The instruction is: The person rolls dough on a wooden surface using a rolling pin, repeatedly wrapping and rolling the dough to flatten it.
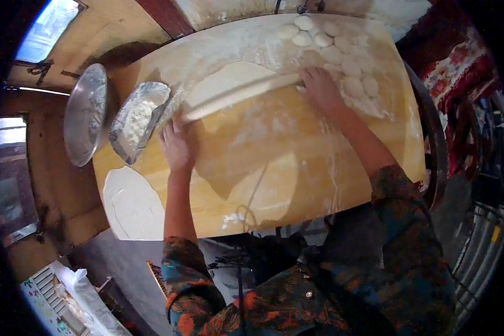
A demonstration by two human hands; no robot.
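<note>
1 scoop (pixel 156 92) holding flour (pixel 136 123), metal bowl (pixel 83 115), rolling pin (pixel 242 97)

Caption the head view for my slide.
Left hand and right hand on a rolling pin across a dough sheet, dough balls clustered at upper right.

Matt wooden rolling pin (pixel 243 96); glossy metal bowl (pixel 84 123); smooth dough (pixel 229 77).

Both ends of the rolling pin (pixel 243 96) are concealed under the left fingers (pixel 173 130) and right fingers (pixel 313 77). The pin hides the near margin of the dough sheet (pixel 235 77). Residue inside the metal bowl (pixel 84 120) is too indistinct to identify. The patterned jacket (pixel 319 302) is cut off by the bottom edge; the dark lens border truncates the upper-left window (pixel 47 31). Objects beneath the tabletop (pixel 274 185) are obscured by shadow.
</note>
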